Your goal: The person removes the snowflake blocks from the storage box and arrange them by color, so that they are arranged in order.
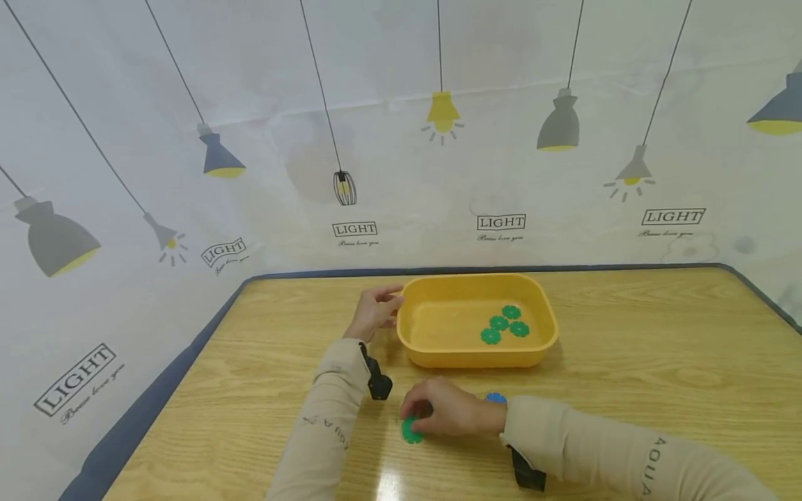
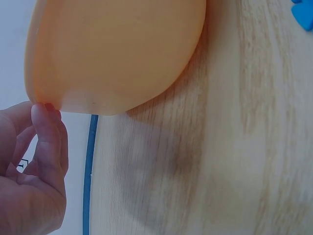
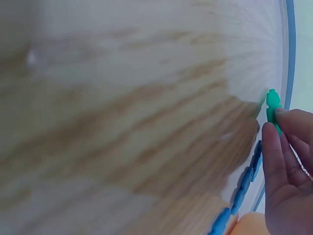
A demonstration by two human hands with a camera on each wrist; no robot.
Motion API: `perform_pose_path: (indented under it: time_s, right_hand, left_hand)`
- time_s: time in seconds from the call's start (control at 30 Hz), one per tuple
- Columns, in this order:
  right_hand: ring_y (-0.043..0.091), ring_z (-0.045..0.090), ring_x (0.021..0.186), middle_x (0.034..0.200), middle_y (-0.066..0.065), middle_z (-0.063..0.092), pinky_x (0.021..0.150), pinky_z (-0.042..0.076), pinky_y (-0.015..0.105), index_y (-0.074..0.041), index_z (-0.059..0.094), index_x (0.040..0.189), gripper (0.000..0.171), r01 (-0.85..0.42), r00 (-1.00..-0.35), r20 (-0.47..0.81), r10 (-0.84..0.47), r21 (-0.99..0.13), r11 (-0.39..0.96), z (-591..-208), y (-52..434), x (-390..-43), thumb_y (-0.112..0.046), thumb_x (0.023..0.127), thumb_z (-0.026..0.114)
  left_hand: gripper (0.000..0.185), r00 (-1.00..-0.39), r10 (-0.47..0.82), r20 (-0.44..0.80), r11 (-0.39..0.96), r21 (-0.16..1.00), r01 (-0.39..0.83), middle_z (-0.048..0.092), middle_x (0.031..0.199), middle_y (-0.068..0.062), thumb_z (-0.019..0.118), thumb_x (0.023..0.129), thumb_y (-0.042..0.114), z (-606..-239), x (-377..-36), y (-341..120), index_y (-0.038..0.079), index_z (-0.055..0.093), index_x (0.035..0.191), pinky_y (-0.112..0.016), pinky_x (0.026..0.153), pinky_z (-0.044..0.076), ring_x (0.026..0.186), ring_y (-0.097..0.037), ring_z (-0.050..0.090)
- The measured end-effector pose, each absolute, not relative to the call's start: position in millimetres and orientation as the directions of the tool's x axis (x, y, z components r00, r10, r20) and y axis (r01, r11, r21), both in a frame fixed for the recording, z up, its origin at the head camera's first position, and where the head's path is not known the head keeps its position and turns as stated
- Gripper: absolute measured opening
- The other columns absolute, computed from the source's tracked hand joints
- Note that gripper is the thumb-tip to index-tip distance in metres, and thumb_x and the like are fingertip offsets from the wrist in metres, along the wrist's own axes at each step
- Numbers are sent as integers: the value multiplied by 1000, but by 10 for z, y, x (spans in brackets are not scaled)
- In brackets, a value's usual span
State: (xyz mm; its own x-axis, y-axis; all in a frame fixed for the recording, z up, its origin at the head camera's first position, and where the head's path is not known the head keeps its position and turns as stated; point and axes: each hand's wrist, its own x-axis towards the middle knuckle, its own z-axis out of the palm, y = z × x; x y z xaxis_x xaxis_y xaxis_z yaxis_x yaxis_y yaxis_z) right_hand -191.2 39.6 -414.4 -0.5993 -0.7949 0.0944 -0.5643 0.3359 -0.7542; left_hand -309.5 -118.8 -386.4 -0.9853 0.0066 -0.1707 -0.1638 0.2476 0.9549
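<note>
My left hand [image 1: 374, 312] is at the left end of a yellow plastic basin [image 1: 438, 358], its thumb and fingers pinching the rim. In the left wrist view the fingertips meet the edge of the basin [image 2: 122, 54]. My right hand [image 1: 447, 407] is in front of the basin and pinches a green notched plastic disc [image 1: 411, 431] between thumb and fingers. The right wrist view shows this green disc [image 3: 272, 100] edge-on, close to the tabletop. Inside the basin, several green discs [image 1: 499, 323] lie flat toward the right side.
A blue disc [image 1: 496, 397] lies on the wooden table [image 1: 658, 348] behind my right wrist, mostly hidden. Several blue discs [image 3: 242, 188] lie in a row in the right wrist view. A lamp-printed wall covering [image 1: 438, 181] stands behind the table's far edge.
</note>
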Motion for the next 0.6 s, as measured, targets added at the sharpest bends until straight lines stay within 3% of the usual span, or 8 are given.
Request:
perform_pose_path:
  time_s: [0.33, 0.6]
  right_hand:
    - [-1, 53, 68, 79, -3, 62, 62, 46, 15, -5, 65, 83, 10, -611, -600, 121, -791, -708, 355, -4154, 367, -1873, -3, 74, 70]
    - [1, 53, 69, 80, -1, 63, 63, 47, 19, -6, 66, 86, 9, -569, -632, 120, -766, -742, 354, -4049, 454, -1913, -4, 77, 67]
  left_hand:
    - [33, -986, 10, -169, 245, 956, -161, 57, 98, -11, 58, 86, 13, -3872, -3097, -1189, 12, 58, 118, -23, 54, 51, 89, -28, 60]
    - [32, -985, 2, -172, 242, 956, -167, 58, 97, -11, 59, 85, 12, -3874, -3102, -1185, 12, 59, 117, -24, 54, 51, 89, -28, 60]
